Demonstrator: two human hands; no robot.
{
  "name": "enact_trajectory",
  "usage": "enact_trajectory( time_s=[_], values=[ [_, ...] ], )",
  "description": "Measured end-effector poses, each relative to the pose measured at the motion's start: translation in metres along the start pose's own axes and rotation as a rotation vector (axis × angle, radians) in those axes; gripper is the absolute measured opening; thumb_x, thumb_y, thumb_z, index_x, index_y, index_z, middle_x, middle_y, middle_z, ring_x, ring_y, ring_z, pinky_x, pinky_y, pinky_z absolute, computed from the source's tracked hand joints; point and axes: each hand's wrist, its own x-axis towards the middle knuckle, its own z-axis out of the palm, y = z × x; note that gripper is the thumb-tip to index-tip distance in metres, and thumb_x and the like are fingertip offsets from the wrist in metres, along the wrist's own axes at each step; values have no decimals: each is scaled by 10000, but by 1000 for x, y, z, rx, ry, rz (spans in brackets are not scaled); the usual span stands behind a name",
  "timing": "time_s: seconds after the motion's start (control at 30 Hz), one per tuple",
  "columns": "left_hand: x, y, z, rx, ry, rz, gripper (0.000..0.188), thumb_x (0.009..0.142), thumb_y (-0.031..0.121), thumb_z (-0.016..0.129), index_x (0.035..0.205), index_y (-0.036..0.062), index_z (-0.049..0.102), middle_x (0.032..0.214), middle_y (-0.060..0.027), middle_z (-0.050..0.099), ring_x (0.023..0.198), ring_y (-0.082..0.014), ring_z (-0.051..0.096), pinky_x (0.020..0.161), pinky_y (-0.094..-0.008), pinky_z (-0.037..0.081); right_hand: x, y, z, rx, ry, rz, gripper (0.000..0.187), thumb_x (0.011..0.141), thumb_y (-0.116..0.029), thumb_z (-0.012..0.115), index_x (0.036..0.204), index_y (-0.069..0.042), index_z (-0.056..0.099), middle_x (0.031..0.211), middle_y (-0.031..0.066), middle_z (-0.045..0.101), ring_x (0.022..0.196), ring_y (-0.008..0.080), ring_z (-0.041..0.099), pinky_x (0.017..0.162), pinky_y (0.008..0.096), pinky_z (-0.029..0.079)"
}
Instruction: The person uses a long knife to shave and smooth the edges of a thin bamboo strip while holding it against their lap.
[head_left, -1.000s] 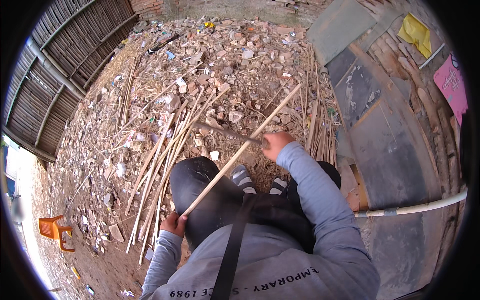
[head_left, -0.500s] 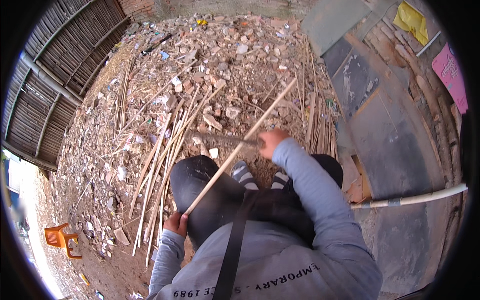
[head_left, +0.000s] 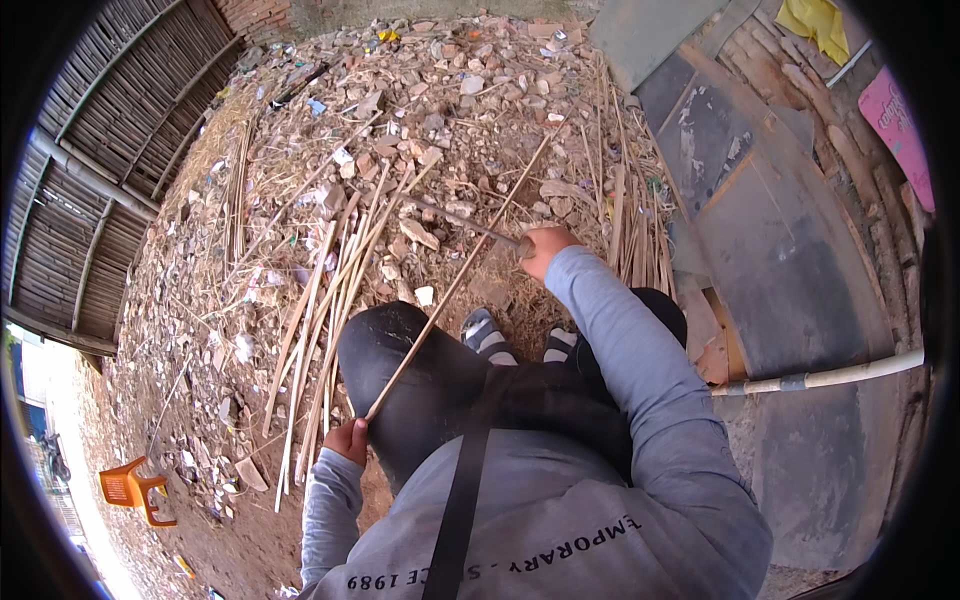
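My left hand (head_left: 348, 441) is closed round the near end of a long bamboo strip (head_left: 455, 286), by my left knee. The strip slants away to the right over the rubble, its narrow side mostly toward me. In front of my right knee, my right hand (head_left: 546, 250) grips the handle of a long dark knife (head_left: 450, 216), whose blade points left and crosses the strip. Whether blade and strip touch, I cannot tell. Several more bamboo strips (head_left: 340, 285) lie in a loose bundle left of my knee.
Broken bricks and litter (head_left: 440, 130) cover the ground. More strips (head_left: 635, 225) lie on the right beside dark flat sheets (head_left: 800, 280) and a pale pole (head_left: 830, 376). An orange plastic chair (head_left: 134, 490) stands at the lower left; a bamboo wall (head_left: 95, 120) rises at the far left.
The knife blade has swung farther from me and is less blurred. The bamboo strip has rolled to a narrower side, and its far end has shifted slightly left.
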Motion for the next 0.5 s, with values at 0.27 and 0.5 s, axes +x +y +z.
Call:
enact_trajectory(
  time_s=[0.27, 0.5],
  values=[
    [-16, 23, 6, 344, 138, 13, 413, 936, 418, 409, 770, 76, 569, 632, -219, 573, 616, -444, 563, 557, -519, 429, -18, -34, 9, -196, -199, -192, 350, 694, -318, 658, 950, -79, 654, 915, 172, 654, 883, 353, 627, 816, 410, 499],
    [-15, 27, 6, 424, 177, -26, 427, 924, 436, 421, 725, 73, 525, 602, -217, 564, 586, -442, 559, 527, -533, 415, 2, -20, -3, -80, -156, -25, 439, 669, -340, 676, 1018, -74, 656, 962, 178, 655, 927, 337, 623, 831, 397, 496]
  ],
)
